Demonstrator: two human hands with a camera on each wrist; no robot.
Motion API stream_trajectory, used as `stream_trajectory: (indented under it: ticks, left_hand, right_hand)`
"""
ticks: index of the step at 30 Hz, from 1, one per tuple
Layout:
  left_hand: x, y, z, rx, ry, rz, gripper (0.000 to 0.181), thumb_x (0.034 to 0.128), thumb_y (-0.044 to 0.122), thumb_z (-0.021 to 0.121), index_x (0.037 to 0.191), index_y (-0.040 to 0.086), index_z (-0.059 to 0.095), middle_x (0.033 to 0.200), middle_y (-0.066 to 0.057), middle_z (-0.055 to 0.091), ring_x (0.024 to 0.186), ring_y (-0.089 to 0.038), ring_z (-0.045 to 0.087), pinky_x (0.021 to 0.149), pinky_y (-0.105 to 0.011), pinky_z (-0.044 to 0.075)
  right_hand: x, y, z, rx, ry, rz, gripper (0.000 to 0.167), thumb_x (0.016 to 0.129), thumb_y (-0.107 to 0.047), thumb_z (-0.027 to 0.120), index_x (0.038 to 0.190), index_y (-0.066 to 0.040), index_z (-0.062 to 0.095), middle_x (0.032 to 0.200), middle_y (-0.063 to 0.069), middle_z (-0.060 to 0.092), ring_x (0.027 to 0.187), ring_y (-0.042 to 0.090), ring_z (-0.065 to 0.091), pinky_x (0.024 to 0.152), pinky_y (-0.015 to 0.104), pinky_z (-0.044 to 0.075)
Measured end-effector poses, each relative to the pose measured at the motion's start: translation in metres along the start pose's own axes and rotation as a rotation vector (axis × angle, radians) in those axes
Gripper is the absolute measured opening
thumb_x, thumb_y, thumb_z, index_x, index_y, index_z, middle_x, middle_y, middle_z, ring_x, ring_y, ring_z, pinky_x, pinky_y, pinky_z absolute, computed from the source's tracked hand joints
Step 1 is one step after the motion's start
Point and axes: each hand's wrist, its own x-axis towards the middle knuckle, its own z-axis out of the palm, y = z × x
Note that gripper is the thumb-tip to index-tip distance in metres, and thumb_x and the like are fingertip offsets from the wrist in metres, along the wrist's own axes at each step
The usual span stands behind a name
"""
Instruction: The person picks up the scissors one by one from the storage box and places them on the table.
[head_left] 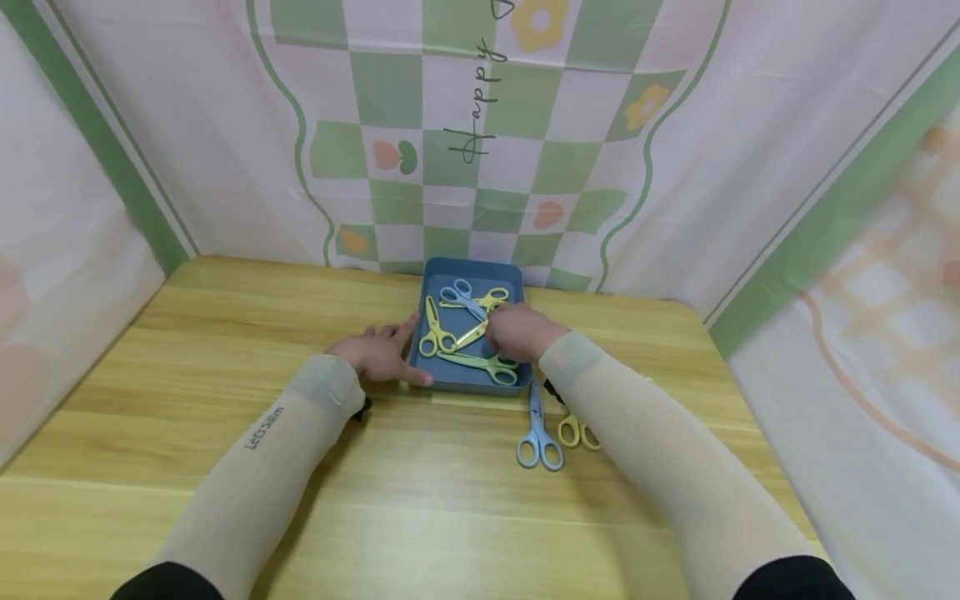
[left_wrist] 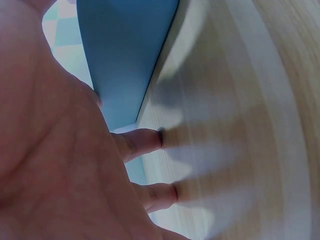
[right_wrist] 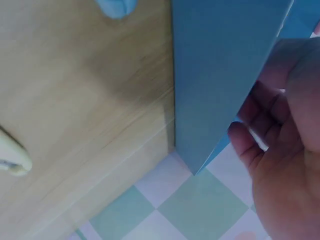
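Observation:
A blue tray holds several scissors. My left hand is spread against its left side, thumb at the near left corner; the left wrist view shows the palm beside the tray wall. Inside the tray, my right hand has its fingers curled at the covered handle end of yellow scissors, whose blades point toward the near left; the fingertips are hidden. Around it lie blue scissors, yellow scissors and green scissors. The right wrist view shows curled fingers over the tray edge.
Blue scissors lie on the wooden table just in front of the tray. Beside them are yellow handles, partly covered by the right forearm. A patterned cloth hangs directly behind the tray.

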Motion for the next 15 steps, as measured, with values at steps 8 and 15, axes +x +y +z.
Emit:
stream_trajectory:
  ticks: [8, 15]
  left_hand:
    - [0.006, -0.003, 0.002, 0.002, -0.008, -0.016, 0.120, 0.0772, 0.073, 0.068, 0.157, 0.036, -0.013, 0.166, -0.010, 0.001, 0.147, -0.046, -0.004, 0.111, -0.068, 0.007]
    - [0.000, -0.002, 0.000, -0.011, 0.001, 0.013, 0.120, 0.0777, 0.072, 0.069, 0.159, 0.034, -0.011, 0.166, -0.014, 0.002, 0.145, -0.049, -0.004, 0.110, -0.071, 0.007]
  right_hand:
    - [-0.004, 0.004, 0.001, 0.059, 0.062, -0.043, 0.031, 0.086, 0.001, 0.065, 0.064, -0.019, 0.055, 0.089, -0.002, 0.055, 0.089, 0.022, 0.047, 0.077, 0.042, 0.037]
    - [-0.011, 0.008, 0.000, 0.054, 0.096, -0.060, 0.031, 0.084, 0.005, 0.060, 0.065, -0.019, 0.055, 0.096, 0.000, 0.058, 0.096, 0.024, 0.048, 0.080, 0.043, 0.038]
